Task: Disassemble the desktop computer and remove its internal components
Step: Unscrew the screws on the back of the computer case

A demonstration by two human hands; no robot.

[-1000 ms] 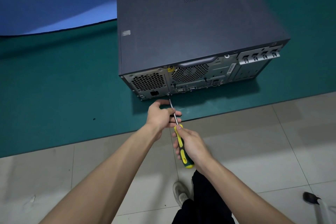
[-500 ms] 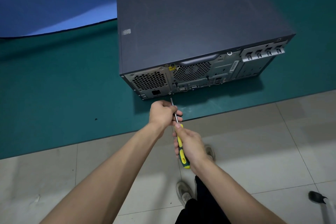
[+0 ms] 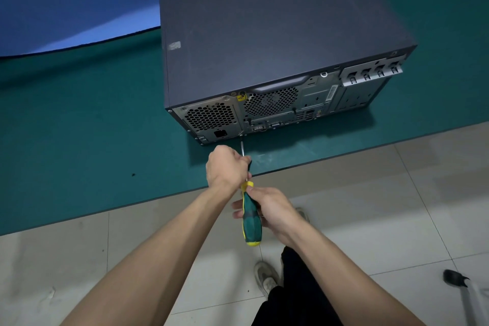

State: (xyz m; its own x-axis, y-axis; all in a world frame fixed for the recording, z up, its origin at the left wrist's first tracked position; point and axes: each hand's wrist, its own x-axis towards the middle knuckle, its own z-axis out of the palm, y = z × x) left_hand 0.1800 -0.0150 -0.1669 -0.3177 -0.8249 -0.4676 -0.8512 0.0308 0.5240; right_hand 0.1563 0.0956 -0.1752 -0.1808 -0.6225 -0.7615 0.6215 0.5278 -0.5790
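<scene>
A dark grey desktop computer case [image 3: 264, 29] lies on its side on a green mat [image 3: 79, 127], rear panel facing me with fan grilles and ports. A green and yellow screwdriver [image 3: 251, 222] points at the lower edge of the rear panel, its tip at a screw beside the power supply grille. My right hand [image 3: 275, 210] grips the screwdriver handle. My left hand [image 3: 227, 165] is curled round the metal shaft just behind the tip.
The mat's front edge meets a grey tiled floor [image 3: 397, 206]. A blue surface [image 3: 53, 2] lies beyond the mat at the back left. My shoe [image 3: 266, 278] and dark trouser leg show below. A chair or stand foot [image 3: 455, 278] sits at the lower right.
The right hand has turned on the handle, so more of the green grip shows. The view has shifted slightly; the screwdriver tip stays at the same screw.
</scene>
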